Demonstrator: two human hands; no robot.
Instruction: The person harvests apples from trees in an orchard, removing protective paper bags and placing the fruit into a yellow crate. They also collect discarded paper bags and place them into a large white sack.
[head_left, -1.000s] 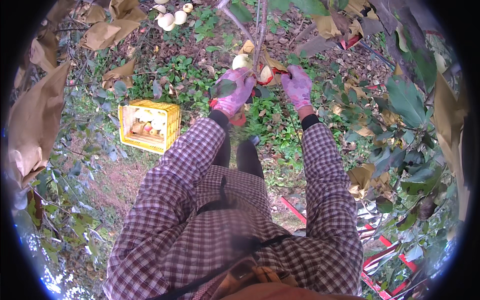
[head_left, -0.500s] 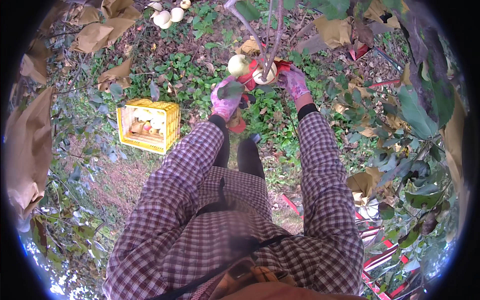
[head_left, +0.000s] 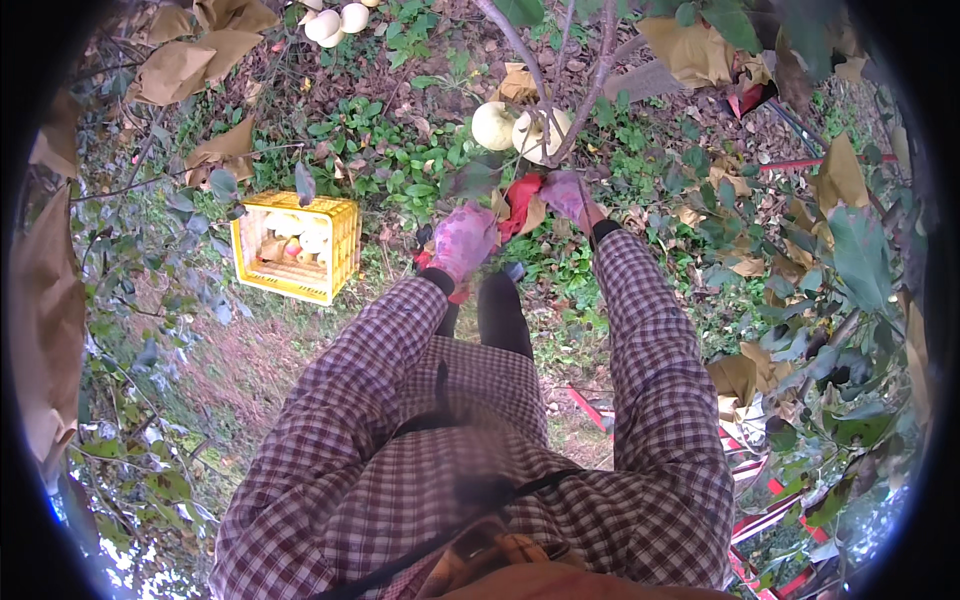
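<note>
Two pale apples, a left one (head_left: 492, 126) and a right one (head_left: 541, 136), hang side by side from a thin branch (head_left: 596, 90). Both have bare skin showing. Just below them, a crumpled red and brown paper fruit bag (head_left: 521, 203) stretches between my gloved hands. My left hand (head_left: 466, 240), in a pink patterned glove, is closed at the bag's left side. At its right side my right hand (head_left: 567, 194), in a matching glove, is closed on it too. Neither hand touches the apples. Fingertips are partly hidden by the gloves' angle and the paper.
A yellow plastic crate (head_left: 345, 250) with several pale apples lies on the ground at the left. More pale apples (head_left: 325, 27) hang at the top left. Brown paper bags (head_left: 185, 70) dangle in the branches on both sides. Red and white metal bars (head_left: 765, 510) show at the lower right.
Both hands have drawn down toward me from the apples, bringing the red paper away. The right apple, partly wrapped in red before, is now uncovered.
</note>
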